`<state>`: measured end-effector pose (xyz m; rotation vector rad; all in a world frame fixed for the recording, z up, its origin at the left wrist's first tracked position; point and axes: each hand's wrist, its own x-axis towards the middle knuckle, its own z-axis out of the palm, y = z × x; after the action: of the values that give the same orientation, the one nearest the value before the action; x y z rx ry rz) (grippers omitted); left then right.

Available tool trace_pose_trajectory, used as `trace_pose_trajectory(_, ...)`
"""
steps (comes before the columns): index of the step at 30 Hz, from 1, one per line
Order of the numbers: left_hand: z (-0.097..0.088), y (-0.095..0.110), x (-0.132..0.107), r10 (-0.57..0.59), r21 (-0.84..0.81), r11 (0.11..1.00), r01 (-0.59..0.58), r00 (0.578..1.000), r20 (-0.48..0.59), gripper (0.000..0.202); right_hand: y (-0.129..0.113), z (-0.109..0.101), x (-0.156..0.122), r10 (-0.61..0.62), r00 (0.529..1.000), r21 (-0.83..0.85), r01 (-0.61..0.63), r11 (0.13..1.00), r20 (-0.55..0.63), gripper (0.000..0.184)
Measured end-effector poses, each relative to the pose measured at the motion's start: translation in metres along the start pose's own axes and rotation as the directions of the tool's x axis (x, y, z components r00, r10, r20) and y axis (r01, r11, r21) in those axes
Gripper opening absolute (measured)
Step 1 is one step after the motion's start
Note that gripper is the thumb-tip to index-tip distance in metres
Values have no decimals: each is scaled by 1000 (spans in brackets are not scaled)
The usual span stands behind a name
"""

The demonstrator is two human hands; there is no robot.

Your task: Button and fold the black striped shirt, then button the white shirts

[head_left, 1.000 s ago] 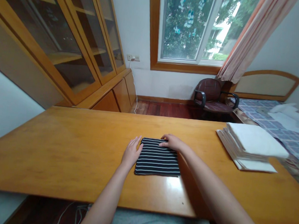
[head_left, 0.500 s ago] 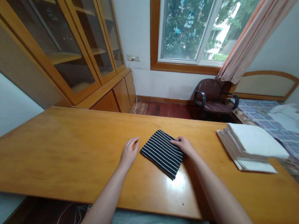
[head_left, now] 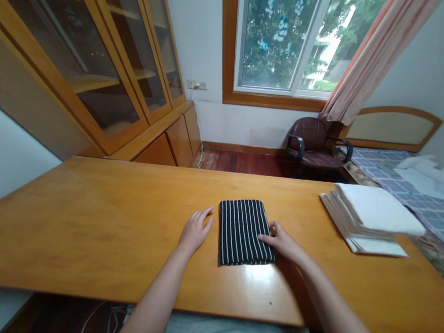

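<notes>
A folded black cloth with thin white stripes [head_left: 245,231] lies flat on the wooden table [head_left: 89,218], its stripes running away from me. My left hand [head_left: 196,229] rests flat on the table just left of the cloth, fingers stretched out, holding nothing. My right hand [head_left: 283,240] sits at the cloth's right edge with its fingertips on the fabric, fingers extended.
A stack of folded white cloths [head_left: 370,217] sits at the table's right end. Beyond the table are a dark armchair [head_left: 315,142], a bed with a checked cover [head_left: 425,201] and a glass-door wooden cabinet [head_left: 99,66] on the left.
The striped cloth has been turned a quarter turn by my right hand; its stripes ran sideways before and now run lengthwise. My left hand came off the cloth onto the table.
</notes>
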<state>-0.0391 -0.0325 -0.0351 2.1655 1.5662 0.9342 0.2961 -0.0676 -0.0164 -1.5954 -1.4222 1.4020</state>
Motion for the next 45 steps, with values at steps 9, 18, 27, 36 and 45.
trace_pose_trajectory(9, -1, 4, -1, 13, 7, 1000, -13, 1000, 28, 35, -3, -7, 9, 18, 997, -63, -22, 998, -70, 83)
trace_pose_trajectory(18, 5, 19, -6, -51, -72, 996, 60, 992, 117, 42, 0, -10, 27, -27, 985, -175, -4, 985, -173, 75)
trace_pose_trajectory(27, 27, 46, -11, -231, -407, 864, 298, 951, 206, 63, -17, -1, 20, -4, 995, -121, -7, 993, -95, 74)
trace_pose_trajectory(36, 35, 54, -5, -340, -764, 477, 434, 893, 295, 76, -11, 8, 15, -71, 993, 78, 79, 994, -95, 77)
trace_pose_trajectory(45, 25, 58, -2, -337, -828, 368, 423, 891, 305, 90, -16, 26, 14, 9, 995, 341, 27, 940, -104, 94)
